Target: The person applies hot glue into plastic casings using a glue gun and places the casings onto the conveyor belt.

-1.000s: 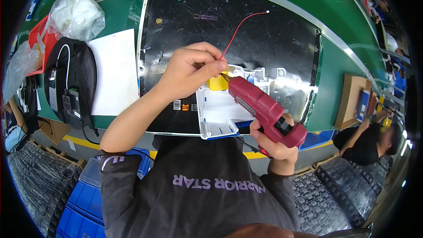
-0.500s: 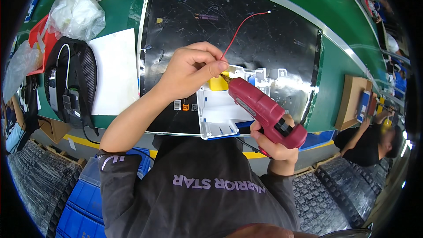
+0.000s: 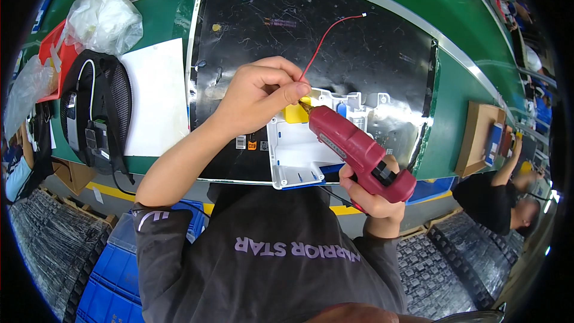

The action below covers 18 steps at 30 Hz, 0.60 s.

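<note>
A white plastic housing (image 3: 299,143) lies at the near edge of a black mat (image 3: 251,42), with a yellow piece (image 3: 295,114) and a small blue part (image 3: 341,109) in it. My left hand (image 3: 263,91) pinches the near end of a thin red wire (image 3: 320,48) above the housing's far edge. From there the wire curves away to a small white connector (image 3: 364,15). In my right hand (image 3: 373,194) is a dark red glue gun (image 3: 353,146), gripped by its handle. Its brass nozzle (image 3: 307,104) points at the yellow piece, close to my left fingertips, which hide the exact contact.
On the left are a white sheet (image 3: 156,101), a black mesh bag (image 3: 98,107), a red bin (image 3: 55,54) and a clear plastic bag (image 3: 104,21). A cardboard box (image 3: 478,137) sits at the right edge, where a co-worker (image 3: 496,200) is busy.
My hands, the wire and the housing stay almost still; the glue gun shifts very slightly. At the right, the co-worker's arm and head have moved.
</note>
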Each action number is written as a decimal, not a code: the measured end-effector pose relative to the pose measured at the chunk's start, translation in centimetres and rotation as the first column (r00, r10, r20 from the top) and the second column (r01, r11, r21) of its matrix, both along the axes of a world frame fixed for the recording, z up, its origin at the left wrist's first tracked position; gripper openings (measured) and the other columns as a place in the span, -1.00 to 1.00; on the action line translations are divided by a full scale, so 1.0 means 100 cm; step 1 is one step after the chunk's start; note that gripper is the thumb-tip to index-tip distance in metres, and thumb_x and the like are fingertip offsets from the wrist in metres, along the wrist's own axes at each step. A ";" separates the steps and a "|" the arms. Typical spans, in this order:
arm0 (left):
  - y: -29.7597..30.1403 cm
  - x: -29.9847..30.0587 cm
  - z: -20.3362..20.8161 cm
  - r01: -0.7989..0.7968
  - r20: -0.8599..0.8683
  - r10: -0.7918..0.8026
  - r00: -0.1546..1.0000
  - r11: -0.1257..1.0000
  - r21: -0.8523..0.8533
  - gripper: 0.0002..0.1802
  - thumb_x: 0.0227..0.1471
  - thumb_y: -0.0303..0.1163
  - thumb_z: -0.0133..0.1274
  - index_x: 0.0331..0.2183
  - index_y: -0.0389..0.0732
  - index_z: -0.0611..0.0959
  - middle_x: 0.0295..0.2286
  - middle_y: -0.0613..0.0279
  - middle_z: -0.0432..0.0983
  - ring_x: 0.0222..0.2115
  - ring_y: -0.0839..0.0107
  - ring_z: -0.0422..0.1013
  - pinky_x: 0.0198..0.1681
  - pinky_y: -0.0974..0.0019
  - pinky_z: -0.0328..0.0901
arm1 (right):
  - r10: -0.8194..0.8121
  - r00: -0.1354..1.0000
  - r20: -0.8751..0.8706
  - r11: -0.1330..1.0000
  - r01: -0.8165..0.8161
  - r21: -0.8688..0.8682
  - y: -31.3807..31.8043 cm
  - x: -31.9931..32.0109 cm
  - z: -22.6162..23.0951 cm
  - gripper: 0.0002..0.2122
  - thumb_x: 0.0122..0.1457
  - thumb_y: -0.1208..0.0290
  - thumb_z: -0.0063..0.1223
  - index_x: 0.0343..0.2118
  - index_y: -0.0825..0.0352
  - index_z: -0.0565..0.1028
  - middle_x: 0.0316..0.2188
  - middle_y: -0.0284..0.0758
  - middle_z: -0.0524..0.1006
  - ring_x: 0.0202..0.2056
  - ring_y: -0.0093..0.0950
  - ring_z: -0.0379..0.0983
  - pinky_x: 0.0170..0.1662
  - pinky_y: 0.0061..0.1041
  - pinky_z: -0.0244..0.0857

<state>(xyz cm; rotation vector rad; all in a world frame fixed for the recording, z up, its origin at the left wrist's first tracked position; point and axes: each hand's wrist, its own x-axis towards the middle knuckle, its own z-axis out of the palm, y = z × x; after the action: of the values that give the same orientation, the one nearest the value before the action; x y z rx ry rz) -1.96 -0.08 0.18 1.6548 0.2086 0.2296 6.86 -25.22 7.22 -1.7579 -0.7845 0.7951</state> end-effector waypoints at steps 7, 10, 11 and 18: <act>-0.001 0.001 0.000 -0.008 0.004 0.008 1.000 1.000 0.012 -0.63 0.13 -0.26 0.05 -0.61 -0.29 0.58 -0.35 0.13 0.51 -0.33 0.40 0.43 -0.27 0.39 0.33 | 0.023 1.000 0.010 1.000 -0.023 -0.014 -0.002 0.000 0.000 -0.86 -0.22 0.64 0.24 -0.53 0.34 0.54 -0.51 -0.30 0.53 -0.53 -0.43 0.52 -0.43 -0.53 0.35; 0.000 0.001 -0.001 -0.009 0.007 0.009 1.000 1.000 0.007 -0.63 0.13 -0.26 0.05 -0.61 -0.29 0.58 -0.35 0.13 0.51 -0.33 0.41 0.43 -0.27 0.39 0.33 | 0.049 0.986 0.161 0.999 -0.049 -0.004 0.003 -0.002 0.004 -0.84 -0.28 0.75 0.12 -0.54 0.46 0.46 -0.53 -0.26 0.51 -0.50 -0.45 0.50 -0.37 -0.50 0.39; 0.000 0.001 -0.001 -0.009 0.006 0.009 1.000 1.000 0.002 -0.63 0.13 -0.26 0.05 -0.60 -0.30 0.58 -0.35 0.13 0.51 -0.33 0.41 0.43 -0.27 0.39 0.33 | 0.049 0.986 0.161 0.999 -0.049 -0.004 0.001 -0.002 0.002 -0.84 -0.28 0.75 0.12 -0.54 0.46 0.46 -0.53 -0.26 0.51 -0.50 -0.45 0.50 -0.37 -0.50 0.39; 0.000 0.000 0.000 -0.003 -0.007 0.003 1.000 1.000 0.006 -0.63 0.15 -0.24 0.03 -0.58 -0.31 0.59 -0.34 0.12 0.50 -0.33 0.41 0.43 -0.27 0.40 0.33 | -0.004 0.999 -0.052 1.000 0.004 0.010 -0.002 0.000 0.003 -0.76 -0.26 0.69 0.18 -0.42 0.47 0.48 -0.52 -0.24 0.53 -0.49 -0.43 0.50 -0.38 -0.50 0.36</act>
<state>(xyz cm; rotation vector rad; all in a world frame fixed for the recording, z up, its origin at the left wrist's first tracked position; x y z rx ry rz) -1.91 -0.07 0.16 1.6613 0.2165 0.2268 6.89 -25.43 7.56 -1.7227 -0.7488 0.8294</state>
